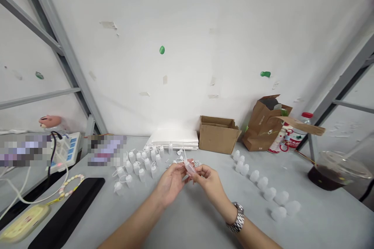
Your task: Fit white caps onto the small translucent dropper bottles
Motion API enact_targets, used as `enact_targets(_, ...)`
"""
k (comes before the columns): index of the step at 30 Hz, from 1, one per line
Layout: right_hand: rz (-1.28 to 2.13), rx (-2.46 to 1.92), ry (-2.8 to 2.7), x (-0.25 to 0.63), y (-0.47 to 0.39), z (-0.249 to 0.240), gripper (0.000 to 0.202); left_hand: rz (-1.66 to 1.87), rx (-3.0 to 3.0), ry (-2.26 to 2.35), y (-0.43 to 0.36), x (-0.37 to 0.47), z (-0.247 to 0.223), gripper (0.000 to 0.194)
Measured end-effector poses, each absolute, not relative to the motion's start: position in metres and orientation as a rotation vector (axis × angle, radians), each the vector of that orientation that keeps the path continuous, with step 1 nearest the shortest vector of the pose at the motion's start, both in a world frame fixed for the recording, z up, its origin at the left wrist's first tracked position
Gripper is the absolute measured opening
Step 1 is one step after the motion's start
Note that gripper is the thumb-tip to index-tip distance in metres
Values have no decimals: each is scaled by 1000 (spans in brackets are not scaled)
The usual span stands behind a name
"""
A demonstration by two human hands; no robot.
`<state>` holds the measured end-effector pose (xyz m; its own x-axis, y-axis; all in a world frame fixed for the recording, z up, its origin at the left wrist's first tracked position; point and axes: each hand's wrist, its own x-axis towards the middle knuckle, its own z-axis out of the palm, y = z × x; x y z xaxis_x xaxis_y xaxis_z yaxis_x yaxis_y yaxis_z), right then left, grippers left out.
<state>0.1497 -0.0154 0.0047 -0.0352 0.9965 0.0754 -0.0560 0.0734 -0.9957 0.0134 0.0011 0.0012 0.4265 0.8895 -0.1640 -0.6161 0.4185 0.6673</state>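
Observation:
Near the middle of the grey table, a small translucent bottle (190, 168) with a thin nozzle tilts between both hands. My left hand (172, 184) is palm up, its fingertips closed on the bottle's upper part. My right hand (209, 181) pinches the lower part; a metal watch is on that wrist. Several capped small bottles (136, 168) stand upright to the left of my hands. On the right, several frosted bottles (269, 193) form a slanting row. Small white parts (179, 159) lie just behind my hands, partly hidden by them.
White flat packs (175, 139) are stacked by the wall, beside an open cardboard box (219, 135). A paper bag (261, 124) and a cup of dark drink (330, 173) are at the right. A black pad (70, 210), power strip (68, 149) and cables are at the left.

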Motion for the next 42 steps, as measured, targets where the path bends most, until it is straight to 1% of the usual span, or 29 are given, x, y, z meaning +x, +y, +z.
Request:
enact_targets(8,846,-1215,-1454,149,-23,-1,22,983,569,561,-1,13,1,29)
enact_targets(12,771,-1264,-1463,149,-24,-5,19,967,560,571,-1,12,3,25)
enact_targets(15,864,-1227,-1415,149,-22,-4,21,977,534,582,-1,12,3,22)
enact_targets(18,1103,-1143,-1322,150,-17,0,27,1024,573,621,-1,14,2,22)
enact_targets(21,1290,-1071,-1236,153,-13,4,31,1067,653,624,-2,16,2,26)
enact_targets(24,1362,-1001,-1216,155,-11,6,30,1074,711,577,-2,15,3,30)
enact_targets(31,1389,-988,-1204,154,-11,5,30,1079,707,615,0,14,2,30)
enact_targets(42,1246,-1067,-1173,147,-17,5,34,1157,736,645,-4,20,-3,23)
